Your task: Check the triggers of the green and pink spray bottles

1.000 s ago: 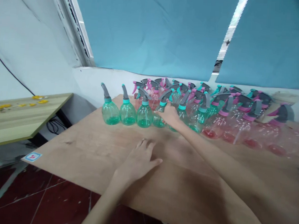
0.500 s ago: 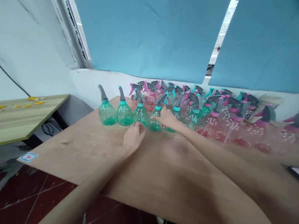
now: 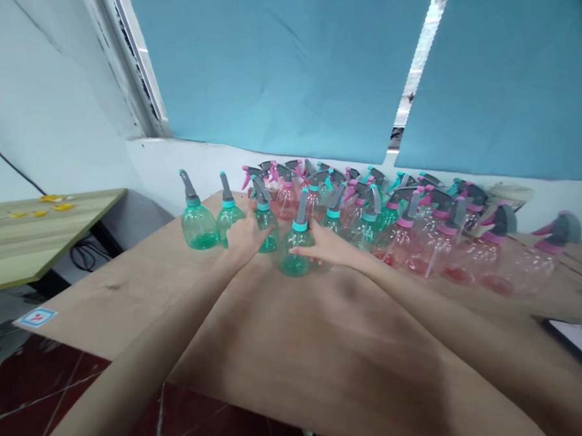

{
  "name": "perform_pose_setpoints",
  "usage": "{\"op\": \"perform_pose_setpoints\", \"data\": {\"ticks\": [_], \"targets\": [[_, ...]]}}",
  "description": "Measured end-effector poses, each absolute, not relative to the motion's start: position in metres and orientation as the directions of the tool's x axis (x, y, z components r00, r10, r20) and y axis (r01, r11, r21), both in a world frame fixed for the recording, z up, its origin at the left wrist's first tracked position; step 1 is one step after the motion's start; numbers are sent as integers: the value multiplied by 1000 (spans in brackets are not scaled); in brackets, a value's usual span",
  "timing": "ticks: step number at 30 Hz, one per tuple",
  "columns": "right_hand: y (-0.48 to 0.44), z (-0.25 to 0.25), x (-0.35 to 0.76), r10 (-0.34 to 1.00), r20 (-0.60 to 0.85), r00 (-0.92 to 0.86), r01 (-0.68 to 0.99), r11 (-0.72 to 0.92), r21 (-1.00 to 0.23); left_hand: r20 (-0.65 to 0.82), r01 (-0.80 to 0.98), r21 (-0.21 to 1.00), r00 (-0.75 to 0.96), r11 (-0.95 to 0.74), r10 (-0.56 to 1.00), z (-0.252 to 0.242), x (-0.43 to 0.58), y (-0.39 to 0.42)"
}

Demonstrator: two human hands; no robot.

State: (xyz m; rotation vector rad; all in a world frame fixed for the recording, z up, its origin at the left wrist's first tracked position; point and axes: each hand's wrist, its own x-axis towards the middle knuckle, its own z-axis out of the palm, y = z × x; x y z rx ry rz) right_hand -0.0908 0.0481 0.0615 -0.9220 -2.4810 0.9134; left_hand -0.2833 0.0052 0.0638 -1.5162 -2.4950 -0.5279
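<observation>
My right hand [image 3: 332, 246] is closed around the right side of a green spray bottle [image 3: 296, 262] with a grey trigger head and turquoise collar. This bottle stands slightly forward of the row. My left hand [image 3: 243, 240] is at the left side of another green spray bottle [image 3: 269, 241], thumb and index finger apart; whether it touches is unclear. It partly covers a second green spray bottle [image 3: 225, 222] behind it. Farther left stands one more green spray bottle [image 3: 199, 227].
Several pink spray bottles [image 3: 429, 245] crowd the right and back of the wooden table [image 3: 265, 334]. A dark-edged board with white paper [image 3: 575, 340] lies at right. At left, another table [image 3: 81, 217] holds yellow pieces [image 3: 62, 206]. A blue-covered window [image 3: 279, 68] is behind.
My right hand has pulled a green spray bottle forward, out of the row. My left hand has moved up and left, its fingers opening beside the adjacent bottle.
</observation>
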Motion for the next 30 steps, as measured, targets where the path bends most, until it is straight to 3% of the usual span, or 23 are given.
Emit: {"op": "perform_pose_setpoints", "data": {"ticks": [7, 11, 14, 17, 18, 21, 23, 25, 30], "targets": [[36, 56, -57, 597, 258, -760, 365, 720, -590, 339, 874, 203, -486, 442, 805, 63, -277, 7], [18, 60, -39, 690, 139, -710, 507, 638, -580, 373, 899, 214, -436, 382, 819, 66, -253, -13], [11, 60, -22, 702, 152, -696, 508, 630, -587, 318, 930, 354, -223, 103, 921, 58, -230, -33], [13, 61, 2, 614, 201, -763, 370, 670, -643, 262, 893, 440, -23, -98, 965, 41, -210, -47], [14, 62, 10, 583, 190, -790, 329, 665, -671, 243, 828, 534, 44, -171, 969, 34, -204, -50], [16, 67, 36, 494, 101, -864, 241, 581, -778, 162, 642, 723, 199, -254, 967, 20, -186, -54], [15, 70, 52, 449, 83, -890, 189, 528, -828, 142, 554, 781, 293, -288, 946, 15, -171, -55], [13, 70, 66, 476, 110, -872, 172, 508, -844, 156, 508, 797, 348, -326, 924, 13, -153, -55], [11, 61, 89, 699, 182, -691, 256, 472, -844, 188, 491, 784, 395, -380, 899, 6, -109, -53]]}}
